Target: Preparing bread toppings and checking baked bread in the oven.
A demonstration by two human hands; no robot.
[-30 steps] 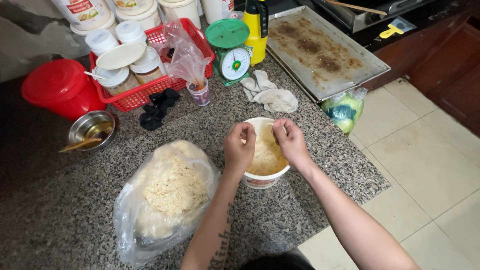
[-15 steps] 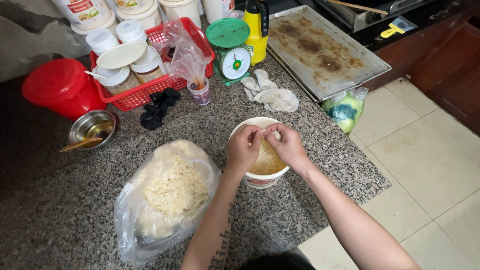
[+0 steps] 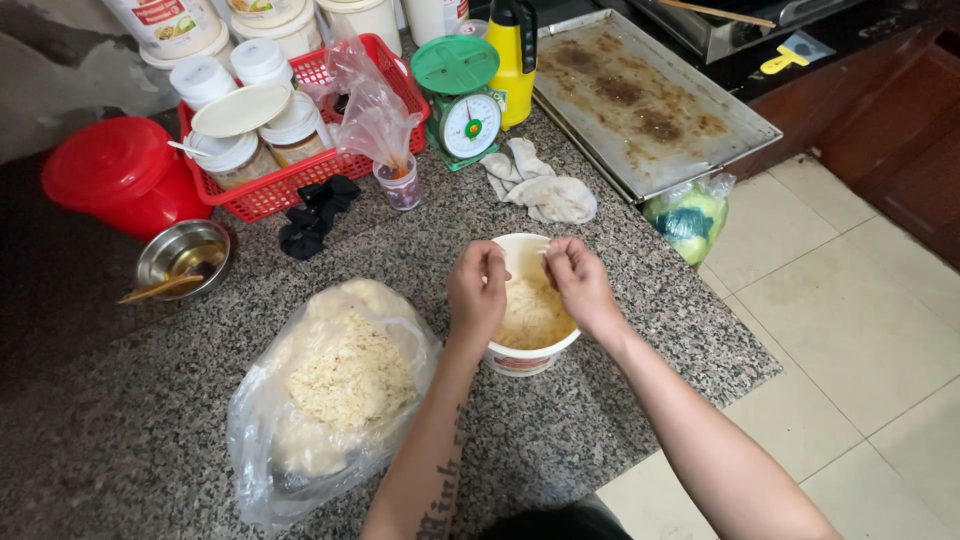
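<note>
- Pale shredded filling (image 3: 530, 315) sits in the white tub (image 3: 523, 360) under both my hands.
- Left hand (image 3: 478, 292): fingers curled together, pinching shreds over the tub's rim.
- Right hand (image 3: 580, 285): fingertips likewise bunched on shreds.
- Tub stands on speckled granite counter (image 3: 620, 400).
- Clear crinkled bag (image 3: 330, 390) of crumbly mix lies just beside it.

— What was worn on the arms?

— No sleeves were seen; both forearms were left bare up to the frame's lower edge. No gloves, rings, watch or bracelets could be made out on the left hand (image 3: 478, 292) or the right hand (image 3: 580, 283).

— Were any markings noted?

— A tattoo (image 3: 440, 492) in dark ink was seen along the left forearm, written lengthwise in script-like lettering. A dark garment (image 3: 545, 522) was glimpsed at the bottom edge, its kind not discernible.
</note>
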